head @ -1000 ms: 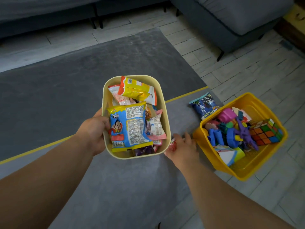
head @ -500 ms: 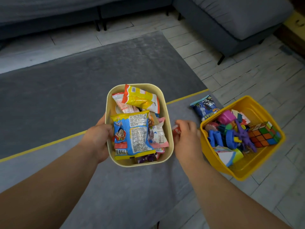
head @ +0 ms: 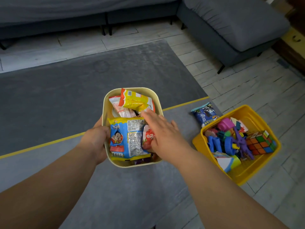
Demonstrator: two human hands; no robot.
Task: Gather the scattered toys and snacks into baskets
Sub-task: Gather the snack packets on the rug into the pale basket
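My left hand [head: 96, 141] grips the left wall of a cream basket [head: 105, 104] and holds it above the grey rug. The basket is packed with snack packets, among them a blue-and-yellow cartoon packet [head: 127, 138] and a yellow one [head: 135, 100]. My right hand [head: 162, 133] hovers over the basket's right side with fingers spread, and a small red packet [head: 148, 137] lies in the basket just under its palm. On the floor to the right stands a yellow basket [head: 247, 176] full of toys, including a colour cube [head: 260, 142]. A dark blue snack packet [head: 205, 114] lies on the rug beside it.
A grey rug [head: 82, 90] with a yellow stripe covers the floor under the baskets. Grey sofas [head: 231, 25] stand at the back and back right on thin legs. Pale tiled floor [head: 247, 86] shows to the right.
My right hand picked up the small red packet from the rug beside the cream basket, carried it over the rim and let it go inside. The fingers now lie spread above it.
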